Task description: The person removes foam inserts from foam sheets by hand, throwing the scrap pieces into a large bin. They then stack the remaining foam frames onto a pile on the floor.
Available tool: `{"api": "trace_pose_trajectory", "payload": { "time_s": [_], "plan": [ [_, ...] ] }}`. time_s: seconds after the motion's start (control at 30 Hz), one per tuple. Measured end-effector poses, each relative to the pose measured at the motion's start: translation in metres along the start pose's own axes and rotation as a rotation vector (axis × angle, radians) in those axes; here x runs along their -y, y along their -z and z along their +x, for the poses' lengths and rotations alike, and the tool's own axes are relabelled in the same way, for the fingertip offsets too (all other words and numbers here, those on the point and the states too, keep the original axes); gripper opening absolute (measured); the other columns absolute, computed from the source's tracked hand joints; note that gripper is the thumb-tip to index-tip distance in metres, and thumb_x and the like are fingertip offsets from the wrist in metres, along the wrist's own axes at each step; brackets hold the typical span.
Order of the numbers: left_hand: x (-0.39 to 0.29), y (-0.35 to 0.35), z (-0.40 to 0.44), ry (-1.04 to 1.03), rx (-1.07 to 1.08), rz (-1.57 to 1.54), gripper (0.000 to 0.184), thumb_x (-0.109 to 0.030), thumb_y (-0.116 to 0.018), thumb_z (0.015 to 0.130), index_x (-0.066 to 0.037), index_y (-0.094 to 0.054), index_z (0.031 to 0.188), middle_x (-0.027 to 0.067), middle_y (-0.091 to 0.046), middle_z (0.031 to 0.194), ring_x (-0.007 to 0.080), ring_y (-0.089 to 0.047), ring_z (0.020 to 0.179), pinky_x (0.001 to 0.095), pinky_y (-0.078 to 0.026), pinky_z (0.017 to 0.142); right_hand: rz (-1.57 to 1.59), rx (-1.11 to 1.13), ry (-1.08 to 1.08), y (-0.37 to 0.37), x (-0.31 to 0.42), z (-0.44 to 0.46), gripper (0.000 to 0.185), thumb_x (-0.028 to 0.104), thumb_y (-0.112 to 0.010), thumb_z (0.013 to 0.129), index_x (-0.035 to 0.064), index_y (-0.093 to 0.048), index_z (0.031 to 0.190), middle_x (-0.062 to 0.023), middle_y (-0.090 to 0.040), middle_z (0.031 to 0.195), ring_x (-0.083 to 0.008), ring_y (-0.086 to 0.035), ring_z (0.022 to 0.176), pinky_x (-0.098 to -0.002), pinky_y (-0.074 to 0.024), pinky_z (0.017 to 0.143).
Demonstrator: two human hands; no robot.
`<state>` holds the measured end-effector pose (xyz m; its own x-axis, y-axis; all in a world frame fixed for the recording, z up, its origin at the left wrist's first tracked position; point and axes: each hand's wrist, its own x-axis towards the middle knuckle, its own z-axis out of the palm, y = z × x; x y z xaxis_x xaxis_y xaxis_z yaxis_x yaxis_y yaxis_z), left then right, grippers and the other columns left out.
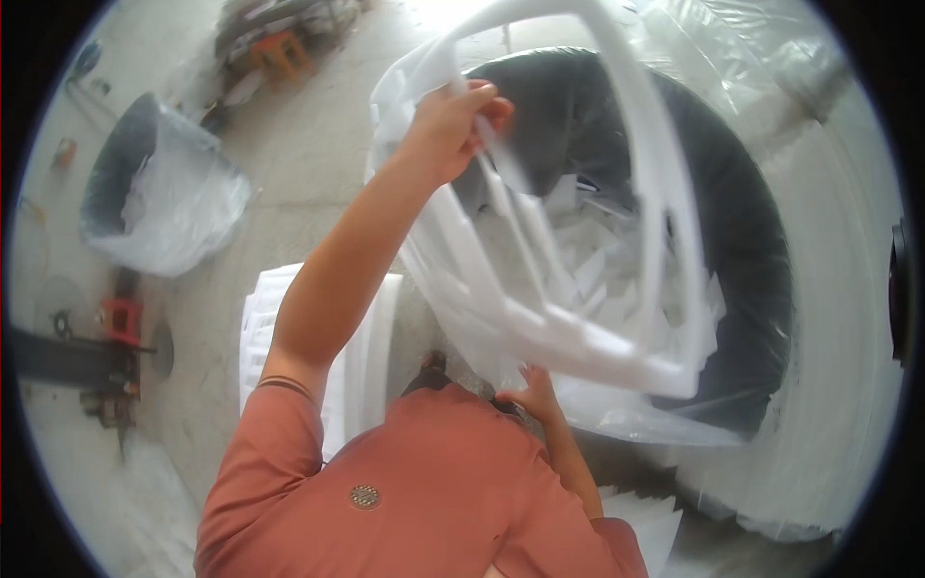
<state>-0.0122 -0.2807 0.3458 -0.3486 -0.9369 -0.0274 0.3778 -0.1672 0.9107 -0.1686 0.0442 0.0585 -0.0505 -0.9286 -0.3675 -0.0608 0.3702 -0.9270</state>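
My left hand [462, 125] is raised with its fingers curled round an inner strip of a large white foam frame [617, 358]. The frame has long cut-out openings and hangs tilted, its moving parts blurred. Beneath it stands a wide round bin [742, 260] lined with dark plastic, holding many white foam scraps [578, 255]. Low by my body, my right hand [535, 393] is just under the frame's lower edge, thumb and fingers spread. Whether its fingertips touch the foam I cannot tell.
A stack of white foam sheets [364, 376] stands at my left side. Farther left is a bin with a clear plastic liner [183, 202]. An orange stool [281, 56] is at the back. Plastic-wrapped white material [829, 241] lines the right side.
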Motion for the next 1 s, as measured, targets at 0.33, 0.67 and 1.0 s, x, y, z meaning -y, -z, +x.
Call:
{"api": "trace_pose_trajectory", "payload": {
  "time_s": [0.33, 0.67, 1.0],
  "plan": [
    [-0.021, 0.097, -0.032, -0.152, -0.054, 0.169, 0.039, -0.035, -0.050, 0.100, 0.002, -0.054, 0.112, 0.0169, -0.066, 0.095, 0.0242, -0.065, 0.079, 0.0333, -0.055, 0.081, 0.272, -0.246, 0.353, -0.020, 0.106, 0.068, 0.036, 0.000, -0.067, 0.084, -0.0006, -0.056, 0.118, -0.0069, -0.061, 0.112, -0.0176, -0.057, 0.105, -0.0347, -0.0463, 0.094],
    [0.196, 0.177, -0.233, 0.707, 0.470, 0.033, 0.057, -0.048, -0.045, 0.099, -0.001, -0.052, 0.130, 0.0123, -0.064, 0.115, 0.0209, -0.064, 0.093, 0.0338, -0.051, 0.087, 0.543, -0.465, 0.366, -0.046, 0.219, 0.102, 0.041, 0.024, -0.064, 0.093, -0.0041, -0.056, 0.122, -0.0159, -0.065, 0.109, -0.0252, -0.065, 0.094, -0.0396, -0.0543, 0.085],
    [0.195, 0.213, -0.251, 0.439, 0.139, 0.458, 0.078, -0.053, -0.061, 0.088, -0.001, -0.039, 0.142, 0.0184, -0.052, 0.134, 0.0284, -0.054, 0.119, 0.0371, -0.045, 0.098, -0.062, -0.561, 0.789, 0.017, 0.281, 0.087, 0.072, 0.019, -0.073, 0.086, -0.0057, -0.033, 0.140, -0.0247, -0.048, 0.132, -0.0365, -0.053, 0.117, -0.0498, -0.0459, 0.099]
  ]
}}
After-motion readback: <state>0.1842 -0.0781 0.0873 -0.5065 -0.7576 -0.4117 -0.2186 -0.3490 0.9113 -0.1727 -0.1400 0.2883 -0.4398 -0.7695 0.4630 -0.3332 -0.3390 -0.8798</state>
